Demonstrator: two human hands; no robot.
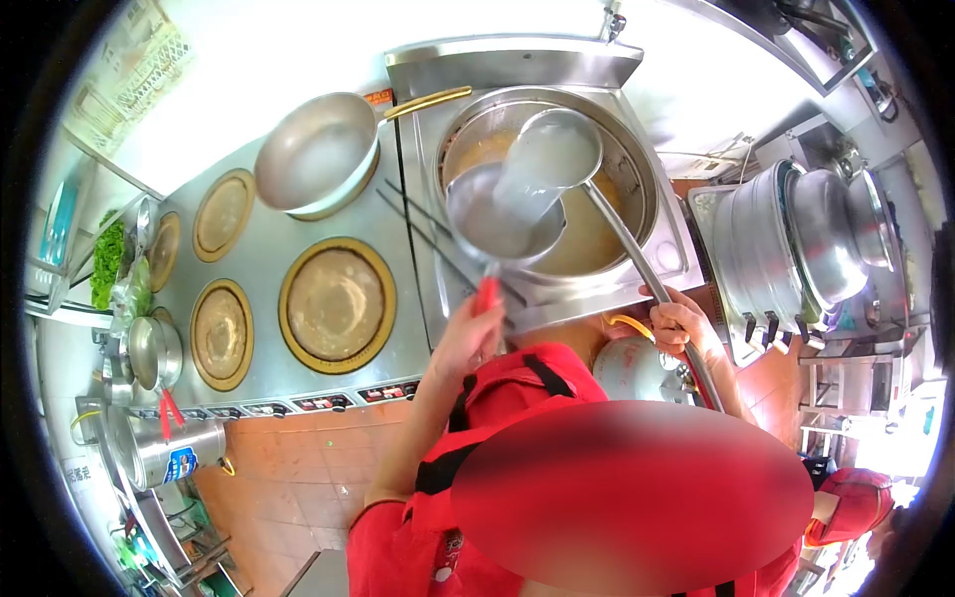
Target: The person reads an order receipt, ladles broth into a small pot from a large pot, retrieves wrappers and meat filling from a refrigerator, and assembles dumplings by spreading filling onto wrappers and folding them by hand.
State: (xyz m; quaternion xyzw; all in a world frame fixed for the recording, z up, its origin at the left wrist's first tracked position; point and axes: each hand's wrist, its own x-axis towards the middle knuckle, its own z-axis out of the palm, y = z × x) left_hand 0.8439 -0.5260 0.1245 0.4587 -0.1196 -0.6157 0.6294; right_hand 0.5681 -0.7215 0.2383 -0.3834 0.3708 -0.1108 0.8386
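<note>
My left hand [471, 333] is closed around the red handle of a small metal saucepan [477, 214], held over the near left part of a large stockpot [645, 204]. In my right hand [678, 322] is the long handle of a big metal ladle [579, 149]. The ladle's bowl is tilted above the saucepan, and cloudy liquid runs from it into the pan. Brownish liquid [587, 239] fills the stockpot beneath both. Long dark sticks [423, 224] lie to the left, partly hidden behind the saucepan and my left hand.
A frying pan [318, 149] with a gold handle sits on the cooktop at left, among several round burner plates [338, 305]. Nested metal pots [761, 244] stand at right. A gas cylinder [637, 370] is below the stove. Another person's red clothing [856, 502] shows at lower right.
</note>
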